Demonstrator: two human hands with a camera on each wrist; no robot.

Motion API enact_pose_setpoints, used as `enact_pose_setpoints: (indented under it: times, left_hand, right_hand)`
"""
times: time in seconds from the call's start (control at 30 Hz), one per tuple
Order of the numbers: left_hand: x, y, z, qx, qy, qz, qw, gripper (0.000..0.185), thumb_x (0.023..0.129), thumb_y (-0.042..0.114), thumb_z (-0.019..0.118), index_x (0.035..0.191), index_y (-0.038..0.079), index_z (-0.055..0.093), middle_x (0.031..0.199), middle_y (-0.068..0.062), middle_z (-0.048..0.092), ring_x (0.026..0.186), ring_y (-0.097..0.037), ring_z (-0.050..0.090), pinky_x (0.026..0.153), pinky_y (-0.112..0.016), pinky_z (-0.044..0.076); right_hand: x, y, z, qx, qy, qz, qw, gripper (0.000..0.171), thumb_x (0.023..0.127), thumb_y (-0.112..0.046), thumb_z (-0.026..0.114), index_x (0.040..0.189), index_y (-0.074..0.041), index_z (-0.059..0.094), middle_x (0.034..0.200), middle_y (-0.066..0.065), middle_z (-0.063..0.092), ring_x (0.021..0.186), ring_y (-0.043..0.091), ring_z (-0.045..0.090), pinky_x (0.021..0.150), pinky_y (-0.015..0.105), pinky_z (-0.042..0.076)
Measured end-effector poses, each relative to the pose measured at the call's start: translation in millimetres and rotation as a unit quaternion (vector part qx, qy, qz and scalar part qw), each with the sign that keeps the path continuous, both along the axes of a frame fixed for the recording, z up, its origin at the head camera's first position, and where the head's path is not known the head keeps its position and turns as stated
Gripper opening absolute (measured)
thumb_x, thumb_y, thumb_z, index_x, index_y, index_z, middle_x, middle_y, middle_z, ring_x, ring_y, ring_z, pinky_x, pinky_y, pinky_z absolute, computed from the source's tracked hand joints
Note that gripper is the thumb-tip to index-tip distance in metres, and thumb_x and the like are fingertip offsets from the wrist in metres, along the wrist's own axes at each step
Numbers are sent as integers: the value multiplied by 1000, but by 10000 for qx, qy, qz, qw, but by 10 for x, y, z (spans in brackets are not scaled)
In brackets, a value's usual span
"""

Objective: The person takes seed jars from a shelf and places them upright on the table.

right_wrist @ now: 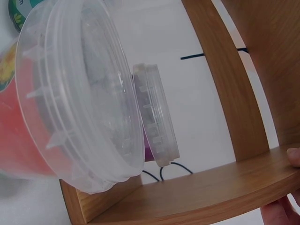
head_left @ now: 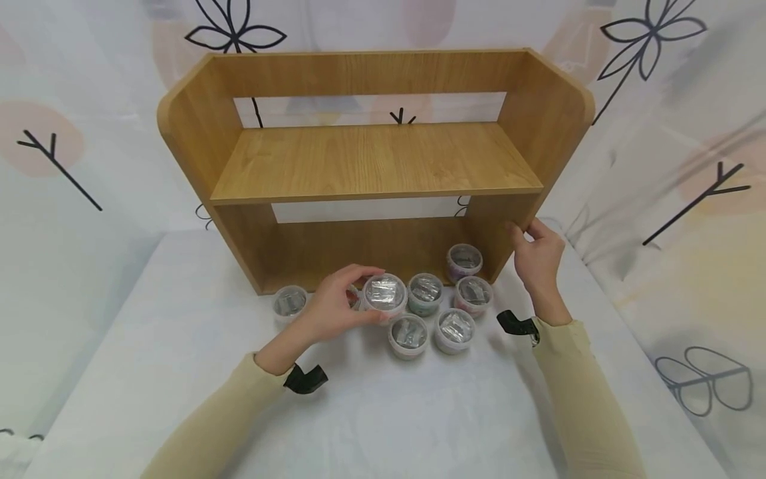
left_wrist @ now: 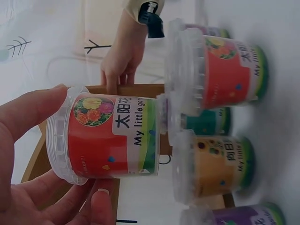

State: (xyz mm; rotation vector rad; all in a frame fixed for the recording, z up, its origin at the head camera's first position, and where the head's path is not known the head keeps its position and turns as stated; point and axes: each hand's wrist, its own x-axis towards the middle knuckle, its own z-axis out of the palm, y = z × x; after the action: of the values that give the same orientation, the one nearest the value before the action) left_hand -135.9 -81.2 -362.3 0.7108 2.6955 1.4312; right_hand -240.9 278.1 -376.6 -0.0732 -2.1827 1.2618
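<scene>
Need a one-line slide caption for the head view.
Left hand holds a clear-lidded tub; right hand steadies the wooden shelf.

Red-labelled tub [head_left: 384, 293], clear plastic with clear lid, flower picture and "My little garden" print on label. Held just in front of the wooden shelf unit [head_left: 371, 159], at its lower opening, lifted off the table, upright in head view. Silvery packet visible through lid. Fingers curl round its side [left_wrist: 108, 140].
</scene>
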Motion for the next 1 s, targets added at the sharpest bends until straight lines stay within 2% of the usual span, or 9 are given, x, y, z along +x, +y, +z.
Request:
enact_pose_setpoints:
  times: [0.2,0.33,0.57,0.73,1.0]
  left_hand:
    - [72,-105,-107,-55,-130,107,9998,66,75,29,89,133,17,61,126,3,61,108,-18,57,85,-42,57]
    - [117,-152,-146,-89,-126,177,9997,67,74,33,89,133,18,60,127,3,61,111,-18,57,85,-41,56]
    - [183,-213,-199,-171,50,199,9996,67,74,32,89,133,17,60,127,4,62,111,-17,58,84,-39,57]
    - [242,-237,-231,-390,69,267,9989,67,73,33,89,132,16,61,128,4,61,109,-17,60,82,-36,56]
    - [342,-258,-284,-844,-178,380,9956,72,75,36,87,138,17,59,131,0,59,104,-15,59,80,-30,56]
  right_hand:
    - [-22,9,-20,80,171,-14,9998,29,95,-23,65,110,0,75,103,18,73,107,28,65,95,45,48]
    - [-33,13,-31,53,163,-4,9999,30,95,-23,64,111,-1,75,104,18,73,108,27,64,96,44,48]
    - [-22,8,-26,-25,48,14,10000,31,95,-25,64,114,-2,75,107,18,73,112,26,63,99,47,48]
    - [-14,7,-27,-35,71,30,10000,31,95,-24,64,114,-1,74,107,19,72,111,28,63,100,47,47]
    - [-8,4,-19,7,-30,31,10000,33,96,-26,62,116,-3,74,110,17,72,113,28,63,102,47,46]
